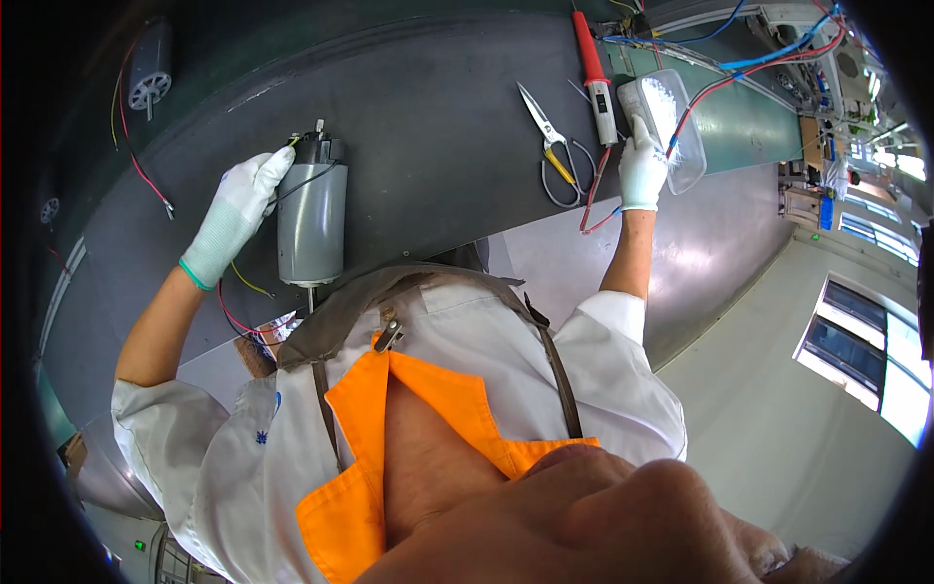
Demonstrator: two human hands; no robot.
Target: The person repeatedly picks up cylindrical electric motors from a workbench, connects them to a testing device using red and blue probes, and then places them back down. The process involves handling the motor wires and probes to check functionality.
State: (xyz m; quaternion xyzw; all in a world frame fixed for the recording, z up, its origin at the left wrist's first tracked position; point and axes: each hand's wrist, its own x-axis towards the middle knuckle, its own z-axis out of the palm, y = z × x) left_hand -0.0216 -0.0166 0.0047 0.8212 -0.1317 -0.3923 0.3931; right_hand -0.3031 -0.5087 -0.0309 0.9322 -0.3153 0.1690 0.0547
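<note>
A grey cylindrical electric motor (311,219) lies at the left of the bench, its black end cap away from me and its shaft toward me. My left hand (255,190), in a white glove, is closed beside the cap; the motor's thin wires run through its fingers and hang out below. At the right, my gloved right hand (642,170) is at the near left side of a clear plastic box (691,161) of white cable ties (661,105). Its fingers are bent in, and what they hold, if anything, is hidden.
Scissors (559,146) with a yellow-wrapped handle lie left of a red-and-white pen-shaped tool (595,83) with a cord. Red and blue cables (749,73) hang across the box. Another motor (151,63) with loose wires is at the far left. The bench edge (428,249) runs before my apron.
</note>
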